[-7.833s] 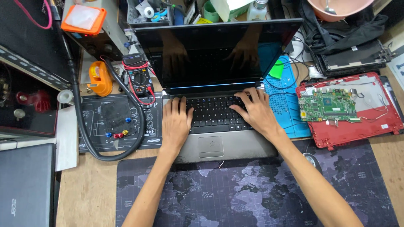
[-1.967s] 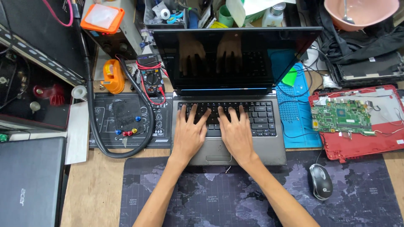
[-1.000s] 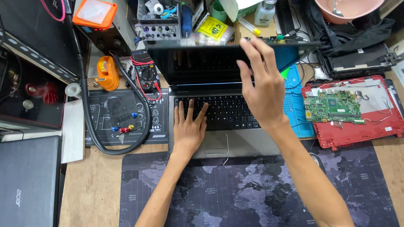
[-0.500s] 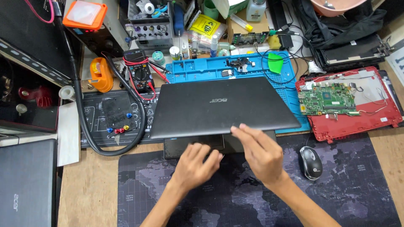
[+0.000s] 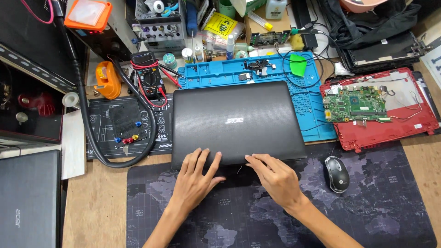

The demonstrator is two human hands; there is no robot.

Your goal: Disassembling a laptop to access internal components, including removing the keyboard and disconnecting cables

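A black laptop (image 5: 236, 121) lies closed on the workbench, its lid facing up. My left hand (image 5: 195, 181) rests flat with spread fingers on the lid's near edge. My right hand (image 5: 275, 177) lies beside it, fingertips on the same front edge. Neither hand grips anything. The laptop sits partly on a blue repair mat (image 5: 317, 115) and partly on a dark map-printed desk mat (image 5: 367, 206).
A black mouse (image 5: 336, 173) sits right of my right hand. A red laptop shell with a green circuit board (image 5: 358, 103) lies at right. At left are a multimeter (image 5: 147, 80), a thick black hose (image 5: 92, 142), an orange tape dispenser (image 5: 108, 80) and another closed laptop (image 5: 27, 197).
Earlier both hands typed on the open laptop. My right hand then took the screen's top edge and folded the lid down. Now the lid is fully shut and both hands rest on its front edge.
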